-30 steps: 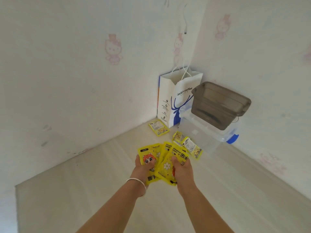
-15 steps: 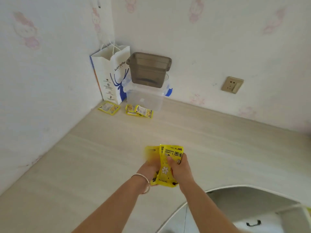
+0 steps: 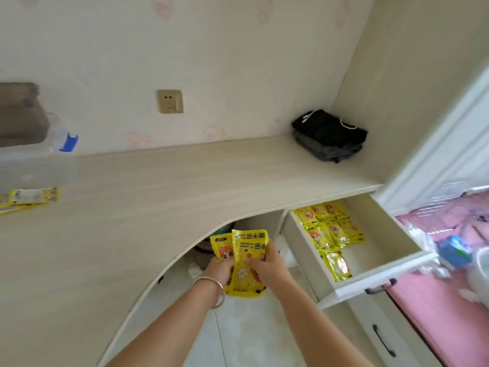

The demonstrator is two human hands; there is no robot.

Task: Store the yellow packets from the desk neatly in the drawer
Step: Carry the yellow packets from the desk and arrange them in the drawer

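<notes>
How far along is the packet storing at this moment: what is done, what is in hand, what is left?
Partly done. The open drawer already holds rows of yellow packets along its left side. In hand: the left hand and right hand both grip a small bunch of packets, held beside the desk edge, not yet over the drawer. Left: a few packets on the desk by the clear storage box.

The drawer (image 3: 370, 279) is pulled out, open from above. Its left side is filled by packets (image 3: 328, 234); its right side is bare. The surface (image 3: 185, 181) edge overhangs its rear. Open space is seen left of the drawer.
</notes>
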